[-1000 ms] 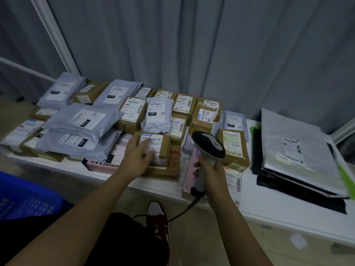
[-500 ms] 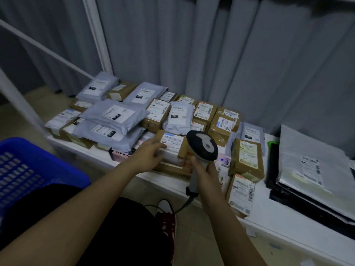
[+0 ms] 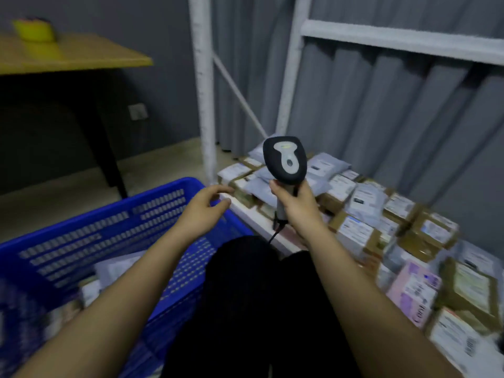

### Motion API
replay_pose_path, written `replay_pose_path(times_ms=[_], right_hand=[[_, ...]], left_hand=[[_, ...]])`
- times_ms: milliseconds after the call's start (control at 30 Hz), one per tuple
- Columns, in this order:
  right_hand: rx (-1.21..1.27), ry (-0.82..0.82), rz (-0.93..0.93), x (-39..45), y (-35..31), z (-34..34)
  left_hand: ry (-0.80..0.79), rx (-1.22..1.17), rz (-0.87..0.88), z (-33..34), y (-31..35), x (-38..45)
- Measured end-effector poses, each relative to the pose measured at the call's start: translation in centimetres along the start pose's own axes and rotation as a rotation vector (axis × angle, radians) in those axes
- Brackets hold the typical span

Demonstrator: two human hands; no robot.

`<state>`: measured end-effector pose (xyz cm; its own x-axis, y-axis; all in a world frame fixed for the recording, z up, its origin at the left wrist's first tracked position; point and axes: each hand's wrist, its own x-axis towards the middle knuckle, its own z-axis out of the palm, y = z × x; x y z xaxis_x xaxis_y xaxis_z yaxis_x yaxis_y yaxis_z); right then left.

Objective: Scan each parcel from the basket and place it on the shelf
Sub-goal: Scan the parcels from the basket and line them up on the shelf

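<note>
Low white shelf board on white metal posts: crowded with brown cardboard boxes bearing white labels, grey plastic mailer bags toward back edge, pink printed box near front edge. Beige floor: blue perforated plastic basket just beside shelf's left end. Yellow-topped table on dark legs, far left: yellow-green cup near its back edge.
</note>
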<state>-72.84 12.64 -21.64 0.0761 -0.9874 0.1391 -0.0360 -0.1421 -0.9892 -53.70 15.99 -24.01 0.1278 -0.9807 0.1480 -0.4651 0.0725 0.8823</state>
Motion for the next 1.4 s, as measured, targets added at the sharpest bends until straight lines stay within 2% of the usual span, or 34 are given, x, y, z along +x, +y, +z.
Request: replay_pose_path(times_ms=[200,400,533,733,867,1000,1100,1167,1267,1400], right_hand=[[-0.002,-0.224,0.058,-1.5,0.6,11.9],[-0.071,-0.410,0.287,-4.8,5.1,18.5],[-0.140,-0.504,0.360,-7.9,9.0,22.5],[-0.141,-0.563,0.483,-11.0,12.7,26.8],[-0.117,-0.515,0.502,-11.2,13.4,28.2],[-0.124,-0.519,0.534,-10.8,13.7,29.5],[-0.167,-0.561,0.536,-10.7,14.0,30.1],[-0.205,-0.590,0.548,-10.5,14.4,30.4],[-0.203,-0.607,0.585,-10.3,15.5,30.9],[-0.282,-0.604,0.649,-10.0,17.4,31.5]], left_hand=[[0.228,-0.020,-0.322,-11.8,-9.4,-7.3],[0.292,0.017,-0.593,-15.4,-17.3,-14.9],[0.267,0.041,-0.651,-15.4,-21.3,-19.2],[0.090,0.224,-0.666,-13.0,-24.1,-22.0],[0.036,0.370,-0.642,-11.6,-24.3,-22.4],[-0.002,0.361,-0.680,-12.2,-24.5,-22.0],[-0.063,0.212,-0.782,-13.1,-25.6,-21.7],[-0.037,0.150,-0.834,-13.7,-26.9,-20.7],[0.048,0.209,-0.890,-14.1,-30.8,-18.6],[0.088,0.263,-0.953,-14.0,-36.4,-16.8]])
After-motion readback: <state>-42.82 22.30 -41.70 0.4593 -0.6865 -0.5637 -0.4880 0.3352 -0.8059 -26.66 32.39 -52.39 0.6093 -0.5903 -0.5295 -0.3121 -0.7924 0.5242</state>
